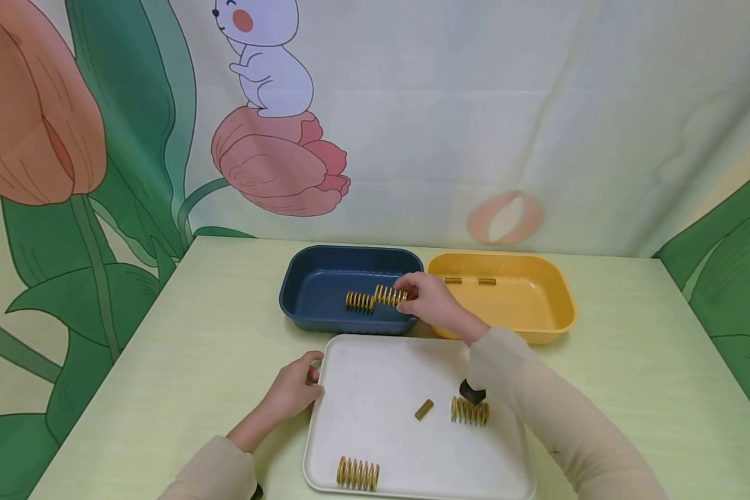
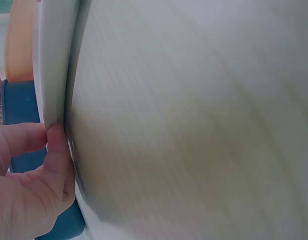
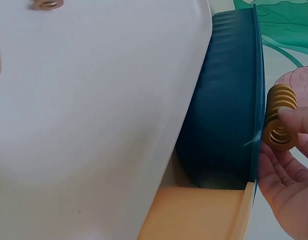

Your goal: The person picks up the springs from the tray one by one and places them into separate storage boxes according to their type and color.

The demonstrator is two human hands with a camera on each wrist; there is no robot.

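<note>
My right hand (image 1: 426, 300) pinches a large gold coil spring (image 1: 390, 296) by its end, over the right part of the blue bin (image 1: 312, 321). In the right wrist view this spring (image 3: 279, 117) shows just past the bin's rim. Another large spring (image 1: 360, 302) lies in the blue bin, left of the held one. At the white tray's (image 1: 375, 375) left edge, my left hand (image 1: 292, 386) pinches the rim between thumb and fingers, as the left wrist view shows. On the tray are a small spring (image 1: 423, 410) and two large springs (image 1: 470, 411) (image 1: 358, 474).
To the right of the blue bin stands a yellow bin (image 1: 537, 332) with two small springs (image 1: 487, 281) inside. Both bins sit behind the tray on a pale green table (image 1: 625, 361). A printed curtain (image 1: 437, 139) hangs behind the table.
</note>
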